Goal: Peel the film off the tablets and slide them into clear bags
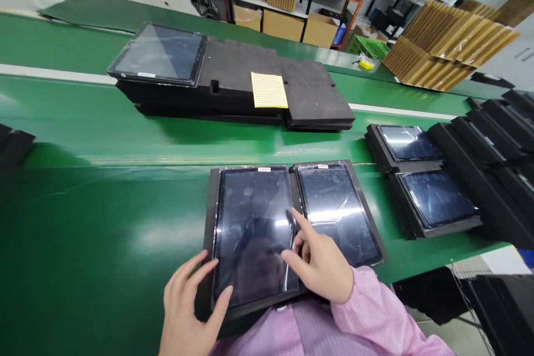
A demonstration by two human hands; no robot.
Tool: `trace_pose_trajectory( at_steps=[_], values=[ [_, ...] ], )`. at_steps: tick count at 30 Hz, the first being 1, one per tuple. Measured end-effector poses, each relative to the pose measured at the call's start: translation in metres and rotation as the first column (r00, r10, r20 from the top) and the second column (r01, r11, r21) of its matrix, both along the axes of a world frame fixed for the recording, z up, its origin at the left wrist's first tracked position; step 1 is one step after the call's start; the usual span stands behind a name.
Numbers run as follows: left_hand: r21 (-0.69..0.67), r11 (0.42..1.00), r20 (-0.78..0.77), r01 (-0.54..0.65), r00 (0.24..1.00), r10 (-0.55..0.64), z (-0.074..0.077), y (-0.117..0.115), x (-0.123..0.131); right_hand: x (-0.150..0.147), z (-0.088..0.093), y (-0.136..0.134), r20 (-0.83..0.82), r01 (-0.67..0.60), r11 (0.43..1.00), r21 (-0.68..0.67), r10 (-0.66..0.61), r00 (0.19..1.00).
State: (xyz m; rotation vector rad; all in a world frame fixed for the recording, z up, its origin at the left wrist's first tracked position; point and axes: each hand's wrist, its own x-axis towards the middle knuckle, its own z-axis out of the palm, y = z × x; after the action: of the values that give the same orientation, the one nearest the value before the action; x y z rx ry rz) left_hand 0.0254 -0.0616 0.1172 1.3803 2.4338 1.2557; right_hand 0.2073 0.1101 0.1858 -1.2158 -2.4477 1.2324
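Note:
Two dark glossy tablet screens lie side by side in black foam trays on the green bench. My left hand (192, 303), fingers spread, rests at the lower left edge of the left tablet (254, 222). Over that tablet's right edge is my right hand (319, 261), index finger and thumb stretched out, the other fingers curled. Nothing shows in either hand. The right tablet (336, 206) lies just beyond my right hand, which covers part of its lower left corner. Each tablet has a small white label at its top edge.
Behind, another tablet (162, 53) rests on black foam trays (242, 67) with a yellow sticker sheet (269, 90). At right are two more tablets in foam (438, 197) and stacked black trays (479, 178). Cardboard dividers (446, 47) stand at the back right.

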Motion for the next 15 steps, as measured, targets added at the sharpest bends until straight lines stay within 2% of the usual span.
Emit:
trace_pose_trajectory(
  at_steps=[2,5,7,9,11,13,15],
  values=[
    [-0.091,0.993,0.115,-0.069,0.990,0.079,-0.008,0.000,0.002,-0.004,-0.001,-0.006,0.053,-0.039,0.983,0.181,0.030,0.998],
    [-0.200,0.978,0.364,-0.060,0.922,0.131,-0.020,-0.004,0.001,-0.015,-0.005,-0.013,0.012,-0.092,0.889,0.448,0.097,0.995],
    [-0.243,0.970,0.505,-0.016,0.852,0.140,-0.024,-0.007,-0.002,-0.026,-0.011,-0.018,-0.065,-0.138,0.819,0.556,0.208,0.976],
    [-0.244,0.970,0.584,0.006,0.799,0.142,-0.027,-0.008,-0.003,-0.037,-0.019,-0.024,-0.122,-0.230,0.757,0.611,0.377,0.918],
    [-0.219,0.976,0.612,-0.010,0.777,0.145,-0.029,-0.008,-0.002,-0.045,-0.027,-0.030,-0.175,-0.365,0.709,0.604,0.564,0.807],
    [-0.201,0.979,0.616,-0.043,0.771,0.160,-0.029,-0.007,0.000,-0.048,-0.033,-0.033,-0.260,-0.543,0.654,0.526,0.732,0.630],
    [-0.199,0.975,0.602,-0.101,0.773,0.202,-0.030,-0.007,0.001,-0.047,-0.035,-0.034,-0.354,-0.747,0.534,0.395,0.839,0.412]
  ],
)
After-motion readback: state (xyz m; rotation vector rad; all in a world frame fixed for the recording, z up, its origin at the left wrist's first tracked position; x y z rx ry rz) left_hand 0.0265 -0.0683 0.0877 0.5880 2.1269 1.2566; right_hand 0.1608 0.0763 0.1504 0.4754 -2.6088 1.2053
